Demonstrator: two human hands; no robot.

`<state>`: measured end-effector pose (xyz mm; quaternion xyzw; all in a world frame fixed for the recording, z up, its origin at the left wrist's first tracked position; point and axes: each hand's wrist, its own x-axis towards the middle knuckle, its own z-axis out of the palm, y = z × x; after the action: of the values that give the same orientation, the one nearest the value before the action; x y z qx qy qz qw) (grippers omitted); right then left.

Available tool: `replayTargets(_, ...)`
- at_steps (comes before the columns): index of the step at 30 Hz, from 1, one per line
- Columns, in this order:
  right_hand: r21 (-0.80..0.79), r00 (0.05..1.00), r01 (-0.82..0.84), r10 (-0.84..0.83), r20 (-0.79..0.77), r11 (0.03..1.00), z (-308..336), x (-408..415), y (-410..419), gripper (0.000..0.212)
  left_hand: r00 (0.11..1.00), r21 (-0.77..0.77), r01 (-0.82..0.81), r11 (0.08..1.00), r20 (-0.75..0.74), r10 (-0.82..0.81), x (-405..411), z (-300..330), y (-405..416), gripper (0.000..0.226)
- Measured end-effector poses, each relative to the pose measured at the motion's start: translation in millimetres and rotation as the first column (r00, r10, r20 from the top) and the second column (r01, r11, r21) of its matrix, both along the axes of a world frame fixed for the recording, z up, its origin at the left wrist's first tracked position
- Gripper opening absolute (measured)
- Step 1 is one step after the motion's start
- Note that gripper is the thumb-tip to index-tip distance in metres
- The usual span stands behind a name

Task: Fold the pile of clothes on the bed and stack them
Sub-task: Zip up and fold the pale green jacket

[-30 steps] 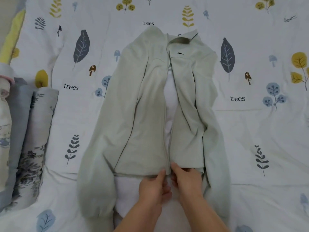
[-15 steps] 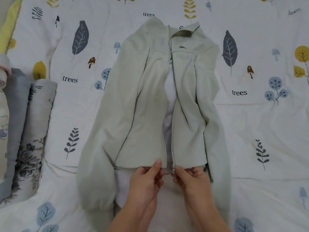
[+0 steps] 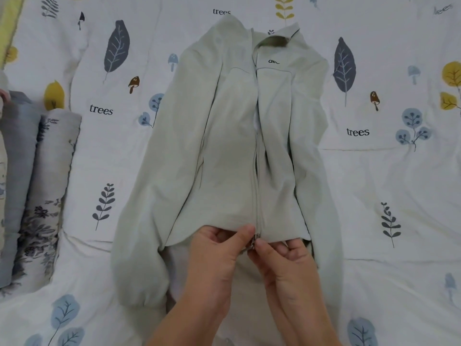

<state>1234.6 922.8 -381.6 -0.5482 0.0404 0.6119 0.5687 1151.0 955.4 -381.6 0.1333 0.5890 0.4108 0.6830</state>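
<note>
We're looking down at the pale green jacket (image 3: 232, 151) spread flat in the middle of the bed (image 3: 399, 221), collar up at twelve o'clock, hem down at six, so its long axis runs straight away from us along the zip line. Both sleeves trail down the sides toward seven and five o'clock. Our left hand (image 3: 219, 248) pinches the hem just left of the zip, and our right hand (image 3: 282, 255) pinches at the zipper's bottom end (image 3: 254, 243); the two hands are nearly touching there. We'd judge this fabric light, soft and floppy, with no stiffness of its own, so it will sag and crease wherever it's lifted. Best grips, we reckon, are the firmer seams: hem corners, shoulders, collar. Over at nine o'clock sit folded cloths (image 3: 37, 191) by the bed's edge.
</note>
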Motion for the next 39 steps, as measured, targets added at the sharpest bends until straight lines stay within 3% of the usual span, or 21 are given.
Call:
replayTargets(6, 0.048, 0.996, 0.09, -0.091, 0.015, 0.995, 4, -4, 3, 0.041, 0.999, 0.029, -0.039, 0.999, -0.01, 0.039, 4, 5, 3, 0.015)
replayTargets(9, 0.044, 0.995, 0.098, -0.099, 0.029, 0.994, 5, -4, 3, 0.041, 0.997, 0.007, -0.072, 0.997, 0.013, 0.072, 4, 5, 3, 0.021)
replayTargets(15, 0.052, 0.992, 0.083, -0.087, 0.096, 0.995, 4, -6, 2, 0.038, 0.999, 0.018, -0.042, 0.999, -0.028, 0.043, 4, 7, 2, 0.01)
replayTargets(22, 0.002, 0.971, 0.06, -0.058, 0.233, 0.998, 4, -2, 4, 0.032, 0.963, -0.016, 0.216, 0.976, -0.163, -0.216, -5, 10, 6, 0.011)
replayTargets(29, -0.018, 0.993, 0.117, -0.117, 0.026, 0.993, 6, -3, 10, 0.027, 0.938, -0.017, 0.329, 0.944, -0.105, -0.329, -15, 7, 10, 0.009)
replayTargets(31, -0.067, 0.999, 0.04, -0.038, 0.027, 0.997, 6, -4, 8, 0.023, 0.963, -0.059, 0.265, 0.962, -0.043, -0.268, -16, 4, 7, 0.006)
replayTargets(33, -0.159, 0.984, -0.143, 0.157, 0.084, 0.977, 7, -6, 4, 0.019, 0.979, -0.111, 0.202, 0.973, -0.007, -0.204, -17, -1, 3, 0.005)
replayTargets(35, -0.243, 0.935, -0.286, 0.326, 0.141, 0.927, 6, -6, 1, 0.019, 0.987, -0.148, 0.162, 0.976, -0.002, -0.164, -17, -5, -1, 0.006)
replayTargets(39, -0.376, 0.781, -0.4, 0.525, 0.338, 0.836, 6, 0, 1, 0.013, 0.995, -0.166, 0.092, 0.982, -0.016, -0.096, -16, -9, -6, 0.005)
